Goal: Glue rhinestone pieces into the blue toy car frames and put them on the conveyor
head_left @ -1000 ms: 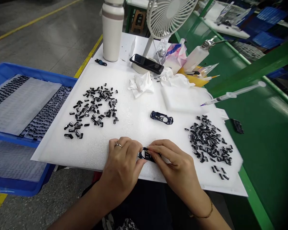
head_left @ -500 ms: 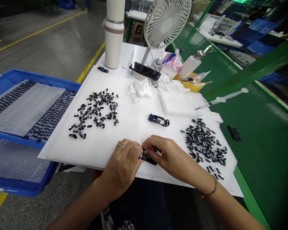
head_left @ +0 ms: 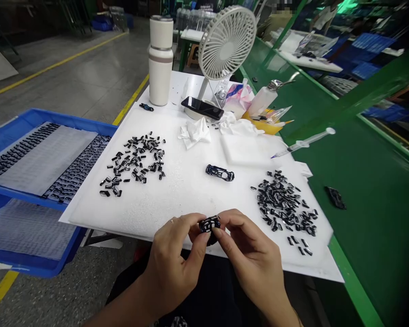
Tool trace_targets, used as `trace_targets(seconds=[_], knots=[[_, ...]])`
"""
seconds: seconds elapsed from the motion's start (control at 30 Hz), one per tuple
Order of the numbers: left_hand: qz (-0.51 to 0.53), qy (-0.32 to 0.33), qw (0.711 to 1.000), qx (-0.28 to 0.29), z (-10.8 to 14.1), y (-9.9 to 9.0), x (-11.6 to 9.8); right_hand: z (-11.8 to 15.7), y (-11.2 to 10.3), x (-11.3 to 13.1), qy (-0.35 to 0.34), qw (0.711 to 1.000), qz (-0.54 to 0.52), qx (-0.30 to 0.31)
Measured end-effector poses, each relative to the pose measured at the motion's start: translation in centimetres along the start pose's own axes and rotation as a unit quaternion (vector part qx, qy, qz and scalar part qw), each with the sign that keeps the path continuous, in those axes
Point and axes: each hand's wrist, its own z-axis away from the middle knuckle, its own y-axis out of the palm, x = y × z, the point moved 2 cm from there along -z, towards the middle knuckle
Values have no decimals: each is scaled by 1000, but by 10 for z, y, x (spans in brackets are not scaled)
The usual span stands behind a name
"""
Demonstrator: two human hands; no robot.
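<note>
Between my two hands, just over the near edge of the table, is a small black toy car body (head_left: pixel 209 224). My left hand (head_left: pixel 179 256) pinches its left side with thumb and fingers. On the other side, my right hand (head_left: pixel 250 250) grips it with the thumb across its near face. Fingers cover part of it. Beyond my hands a second dark toy car body (head_left: pixel 220 173) lies on the white foam sheet (head_left: pixel 187 195). Small black parts are scattered in a loose group (head_left: pixel 136 156) at left and a denser heap (head_left: pixel 281 197) at right.
A white tumbler (head_left: pixel 160 75), a fan (head_left: pixel 226 50), a phone (head_left: pixel 202 108) and crumpled tissue (head_left: pixel 196 131) stand or lie toward the back. At right are a syringe (head_left: pixel 301 144) and a yellow container (head_left: pixel 267 126). Blue trays (head_left: pixel 54 116) with rows of parts sit at left.
Both hands have lifted the toy car body off the foam and turned it, its slotted side now facing me. The camera view has shifted slightly.
</note>
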Motion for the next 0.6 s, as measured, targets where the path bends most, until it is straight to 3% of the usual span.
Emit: trace_targets(seconds=[0.33, 0.47, 0.6], knots=[[-120, 151, 981, -28, 2, 3, -19, 12, -11, 6, -67, 998, 11, 9], [-137, 184, 972, -57, 4, 4, -23, 17, -9, 10, -126, 992, 22, -6], [-130, 244, 960, -49, 8, -2, -24, 23, -10, 15, -202, 977, 60, -39]])
